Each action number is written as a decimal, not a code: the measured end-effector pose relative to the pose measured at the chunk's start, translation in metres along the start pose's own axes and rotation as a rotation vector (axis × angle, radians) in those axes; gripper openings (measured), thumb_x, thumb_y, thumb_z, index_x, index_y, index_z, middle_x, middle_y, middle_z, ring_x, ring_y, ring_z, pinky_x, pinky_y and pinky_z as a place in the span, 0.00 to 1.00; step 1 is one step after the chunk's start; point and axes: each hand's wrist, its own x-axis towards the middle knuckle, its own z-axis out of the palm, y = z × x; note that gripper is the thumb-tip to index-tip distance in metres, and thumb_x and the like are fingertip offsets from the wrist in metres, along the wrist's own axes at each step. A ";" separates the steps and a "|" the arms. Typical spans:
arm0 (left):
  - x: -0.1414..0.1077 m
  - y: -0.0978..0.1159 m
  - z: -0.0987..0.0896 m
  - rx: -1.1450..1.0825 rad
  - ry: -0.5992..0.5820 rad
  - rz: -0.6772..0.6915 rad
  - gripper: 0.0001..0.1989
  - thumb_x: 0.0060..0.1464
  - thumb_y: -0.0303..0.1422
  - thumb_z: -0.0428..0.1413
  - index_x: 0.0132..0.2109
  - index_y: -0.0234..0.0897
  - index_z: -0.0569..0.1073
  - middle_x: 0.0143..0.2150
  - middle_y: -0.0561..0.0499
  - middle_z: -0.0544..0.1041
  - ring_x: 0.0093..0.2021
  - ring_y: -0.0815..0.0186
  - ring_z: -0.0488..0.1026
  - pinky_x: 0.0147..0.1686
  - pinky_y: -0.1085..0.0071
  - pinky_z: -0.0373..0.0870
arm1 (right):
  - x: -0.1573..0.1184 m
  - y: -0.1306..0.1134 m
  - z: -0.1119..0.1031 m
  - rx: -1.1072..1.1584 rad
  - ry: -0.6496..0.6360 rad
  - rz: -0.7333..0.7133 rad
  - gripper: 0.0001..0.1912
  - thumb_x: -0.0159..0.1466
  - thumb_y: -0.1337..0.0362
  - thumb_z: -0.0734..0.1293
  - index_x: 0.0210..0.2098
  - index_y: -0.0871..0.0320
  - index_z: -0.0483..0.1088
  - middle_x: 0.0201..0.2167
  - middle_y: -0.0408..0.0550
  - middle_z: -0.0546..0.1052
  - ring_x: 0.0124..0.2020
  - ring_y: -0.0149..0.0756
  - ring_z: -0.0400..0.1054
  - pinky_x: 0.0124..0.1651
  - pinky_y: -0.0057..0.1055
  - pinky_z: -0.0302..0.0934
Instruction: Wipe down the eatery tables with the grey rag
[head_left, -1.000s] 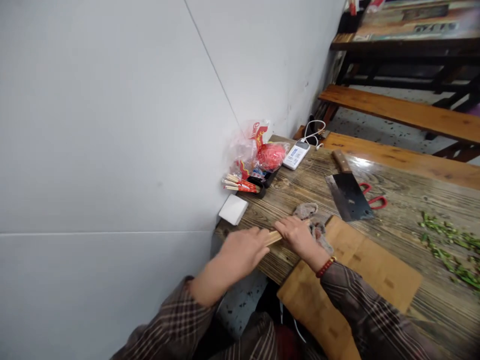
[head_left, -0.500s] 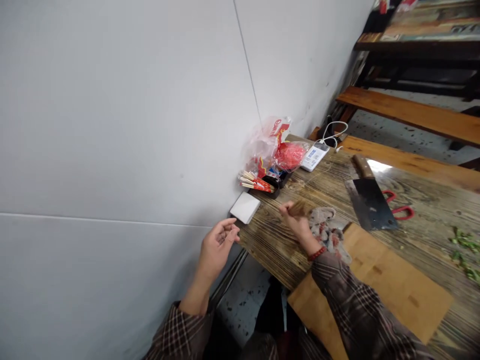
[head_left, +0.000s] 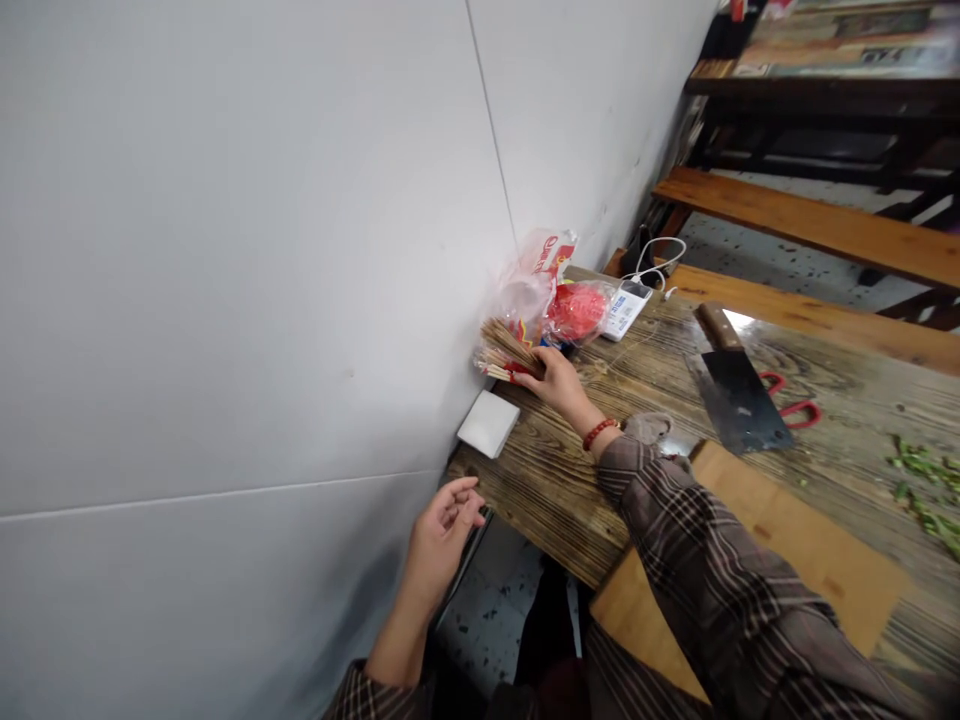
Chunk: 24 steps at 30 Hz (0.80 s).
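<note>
My right hand (head_left: 559, 383) is closed round a bundle of thin brown sticks (head_left: 510, 342), whose far ends fan toward the wall. The bundle lies over paper-wrapped chopsticks (head_left: 496, 372) in red sleeves; I cannot tell whether it rests on them. Behind it is a clear plastic bag (head_left: 521, 298) with red print, next to a red bundle in plastic (head_left: 579, 311). My left hand (head_left: 442, 530) hangs in the air off the table's near edge, fingers loosely bent and apart, with nothing in them. A white square box (head_left: 489, 423) lies just beyond it.
On the wooden table (head_left: 559, 485) are a cleaver (head_left: 742, 400), red-handled scissors (head_left: 802, 414), green leafy scraps (head_left: 930, 480) and a white device with a cable (head_left: 626, 310). A cutting board (head_left: 810, 560) lies under my right forearm. The wall (head_left: 300, 300) borders the left; benches (head_left: 810, 220) stand beyond.
My right hand has moved forward and left with the brown sticks, from beside the crumpled bag to over the chopsticks. My left hand has sunk slightly in view.
</note>
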 end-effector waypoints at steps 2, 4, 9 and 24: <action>0.002 -0.002 -0.003 0.009 -0.002 -0.006 0.21 0.52 0.44 0.58 0.48 0.35 0.72 0.37 0.50 0.76 0.32 0.67 0.75 0.39 0.66 0.72 | -0.008 -0.003 -0.001 -0.101 0.009 -0.050 0.21 0.57 0.61 0.71 0.49 0.59 0.69 0.46 0.55 0.73 0.48 0.45 0.67 0.53 0.43 0.62; 0.004 -0.003 -0.005 0.017 -0.007 -0.009 0.22 0.52 0.45 0.58 0.49 0.34 0.72 0.37 0.49 0.77 0.32 0.67 0.75 0.39 0.67 0.73 | -0.019 -0.007 -0.007 -0.134 0.041 -0.064 0.25 0.60 0.65 0.68 0.56 0.58 0.65 0.53 0.58 0.70 0.55 0.46 0.64 0.59 0.45 0.60; 0.010 -0.008 -0.003 0.014 -0.048 -0.004 0.23 0.50 0.46 0.60 0.47 0.34 0.73 0.35 0.49 0.77 0.31 0.66 0.75 0.37 0.67 0.73 | -0.084 0.014 -0.056 -0.304 0.053 -0.047 0.28 0.65 0.62 0.64 0.63 0.58 0.59 0.56 0.60 0.68 0.58 0.46 0.62 0.60 0.46 0.60; 0.023 -0.024 0.061 0.112 -0.284 -0.057 0.23 0.46 0.47 0.61 0.44 0.36 0.74 0.32 0.49 0.78 0.30 0.64 0.76 0.34 0.66 0.74 | -0.121 0.048 -0.053 -0.517 -0.223 -0.006 0.23 0.65 0.70 0.62 0.59 0.55 0.65 0.63 0.59 0.64 0.62 0.46 0.57 0.62 0.47 0.56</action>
